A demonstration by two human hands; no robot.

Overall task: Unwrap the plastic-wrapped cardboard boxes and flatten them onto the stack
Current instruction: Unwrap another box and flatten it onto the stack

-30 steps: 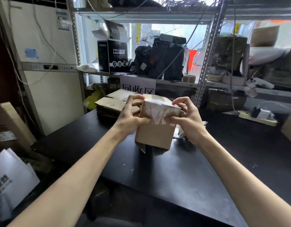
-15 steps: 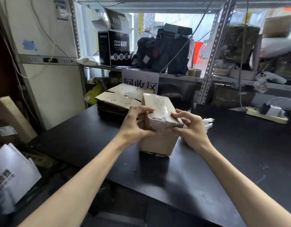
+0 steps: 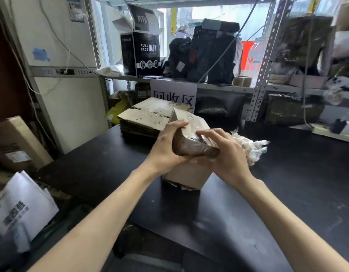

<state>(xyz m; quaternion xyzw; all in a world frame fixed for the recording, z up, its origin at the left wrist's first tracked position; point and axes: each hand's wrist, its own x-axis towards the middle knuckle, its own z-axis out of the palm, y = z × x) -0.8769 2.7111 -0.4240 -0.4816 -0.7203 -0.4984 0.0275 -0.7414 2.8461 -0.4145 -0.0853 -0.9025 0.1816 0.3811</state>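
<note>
**A:** Where's the box?

**B:** Your plastic-wrapped cardboard box [image 3: 189, 174] stands mid-table on the black table [image 3: 287, 189], just nearer than the stack of flattened cardboard [image 3: 144, 118]. Your left hand [image 3: 165, 148] grips its upper left edge. Your right hand [image 3: 226, 156] curls round the upper right.

**A:** Anything inside?

**B:** It's closed, so I can't tell. Crumpled plastic wrap [image 3: 252, 148] lies to its right. On the far shelf, the Full Face Mask box [image 3: 148, 55] has its flaps up, contents hidden.
</note>
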